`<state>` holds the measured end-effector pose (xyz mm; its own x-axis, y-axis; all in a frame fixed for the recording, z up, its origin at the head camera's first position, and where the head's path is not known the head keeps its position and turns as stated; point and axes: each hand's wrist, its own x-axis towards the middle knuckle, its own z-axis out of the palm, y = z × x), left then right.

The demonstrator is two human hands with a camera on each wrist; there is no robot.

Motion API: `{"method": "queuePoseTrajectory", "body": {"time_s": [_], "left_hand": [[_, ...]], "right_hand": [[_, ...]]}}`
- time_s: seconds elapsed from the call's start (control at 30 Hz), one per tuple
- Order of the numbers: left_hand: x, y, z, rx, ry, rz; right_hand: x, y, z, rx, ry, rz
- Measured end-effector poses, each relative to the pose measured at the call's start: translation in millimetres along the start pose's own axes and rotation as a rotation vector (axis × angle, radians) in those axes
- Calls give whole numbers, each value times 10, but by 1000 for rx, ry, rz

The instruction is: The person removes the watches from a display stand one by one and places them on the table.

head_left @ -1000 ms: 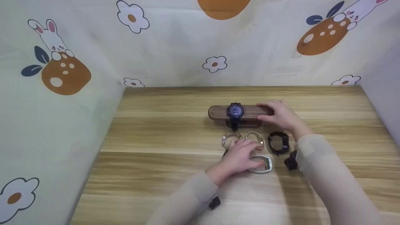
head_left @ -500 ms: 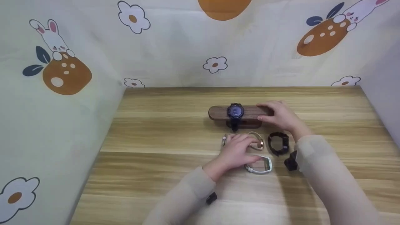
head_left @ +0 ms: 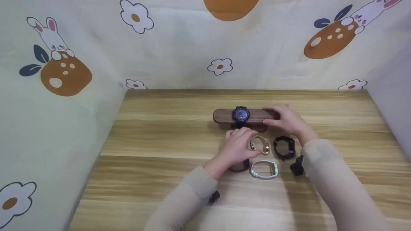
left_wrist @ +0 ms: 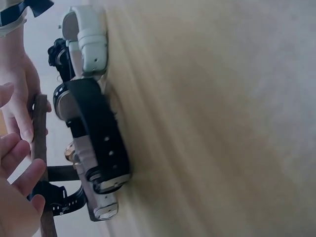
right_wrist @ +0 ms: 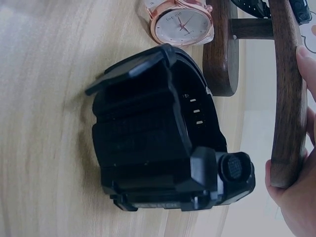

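My right hand [head_left: 285, 120] grips the right end of a dark wooden watch stand [head_left: 221, 116], thumb and fingers round its top bar [right_wrist: 289, 98]. A black round-faced watch [head_left: 240, 115] is strapped on that bar. In front of the stand, my left hand [head_left: 236, 146] hovers over the watches with loosely bent fingers, holding nothing visible. Partly beneath it is a dark-strapped watch [left_wrist: 101, 128]. Close by its thumb stand a rose-gold watch [right_wrist: 182, 24] and a white-strapped watch [head_left: 263, 170]. A pale strap [left_wrist: 89, 168] shows behind the dark one; the hand hides it from above.
A bulky black watch [right_wrist: 143, 128] stands on the wooden table [head_left: 154, 134], nearest my right forearm. Black wrist cameras sit under both sleeves. Printed cloth walls [head_left: 179, 48] rise behind and at the left side of the table.
My left hand has moved forward and slightly left, toward the stand. The white-strapped watch and part of the dark-strapped one are uncovered. My right hand keeps its grip on the stand.
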<state>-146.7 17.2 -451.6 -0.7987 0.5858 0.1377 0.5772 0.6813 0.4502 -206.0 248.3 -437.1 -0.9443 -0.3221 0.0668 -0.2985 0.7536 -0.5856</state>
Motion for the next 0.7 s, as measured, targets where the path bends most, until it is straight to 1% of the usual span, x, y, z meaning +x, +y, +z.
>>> {"method": "queuePoseTrajectory", "body": {"time_s": [0.23,0.33,0.53,0.63,0.7], "left_hand": [[60,-8,-91,25,39,4],[87,-11,-101,16,58,-15],[127,-68,-73,-65,122,-82],[129,-113,-62,-50,152,-96],[127,-136,-59,-32,165,-92]], "right_hand": [[-2,3,9,0,1,-7],[-6,8,9,-6,1,-12],[-19,14,1,-5,2,-2],[-9,11,2,9,-10,6],[-3,8,5,13,-13,7]]}}
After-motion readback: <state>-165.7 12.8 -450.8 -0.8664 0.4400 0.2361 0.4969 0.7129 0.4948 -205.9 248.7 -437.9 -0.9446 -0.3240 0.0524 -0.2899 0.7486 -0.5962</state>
